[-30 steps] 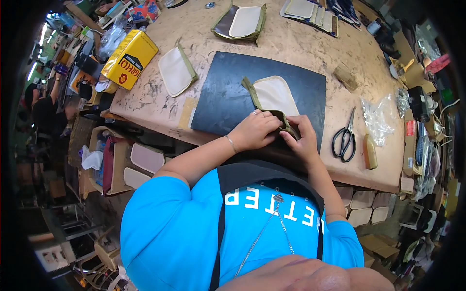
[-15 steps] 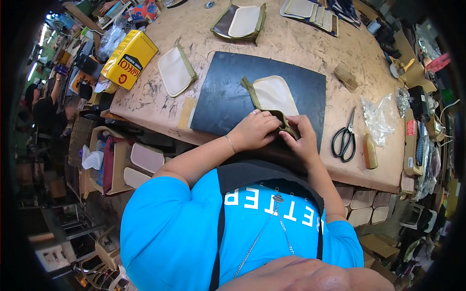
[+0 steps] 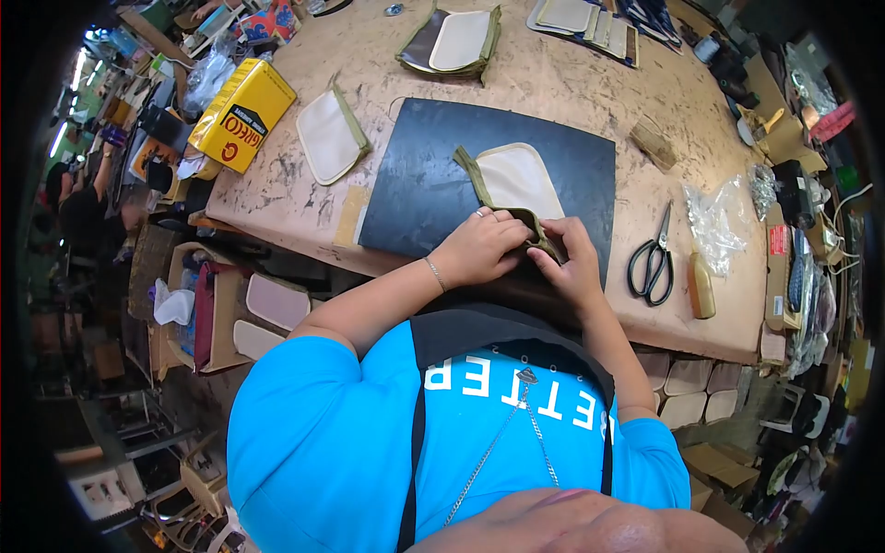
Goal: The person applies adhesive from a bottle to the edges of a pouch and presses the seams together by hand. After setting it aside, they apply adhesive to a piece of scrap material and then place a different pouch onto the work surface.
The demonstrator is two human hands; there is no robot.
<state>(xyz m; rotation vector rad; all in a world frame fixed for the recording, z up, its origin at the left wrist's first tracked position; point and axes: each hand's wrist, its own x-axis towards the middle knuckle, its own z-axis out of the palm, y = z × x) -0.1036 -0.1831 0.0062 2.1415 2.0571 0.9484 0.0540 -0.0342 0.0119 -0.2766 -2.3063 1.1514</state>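
A cream panel with rounded corners (image 3: pixel 521 175) and an olive-green fabric strip along its edge lies on a black mat (image 3: pixel 424 166). The strip's loose end (image 3: pixel 468 166) sticks out past the panel's far left corner. At the near edge, my left hand (image 3: pixel 479 247) has its fingers closed on the olive-green strip (image 3: pixel 525 219). Opposite it, my right hand (image 3: pixel 570 258) pinches the same strip between thumb and fingers. Both hands nearly meet there, and part of the strip is hidden under the fingers.
Black-handled scissors (image 3: pixel 653 267), an amber bottle (image 3: pixel 702 286) and clear plastic (image 3: pixel 717 221) lie to the right. At left stand a yellow can (image 3: pixel 241 115) and another trimmed panel (image 3: pixel 330 136). More panels (image 3: pixel 452 41) lie farther back. A brown block (image 3: pixel 653 145) sits right of the mat.
The whole view has shifted very slightly. My hands keep the same grip on the strip, with hardly any visible finger movement.
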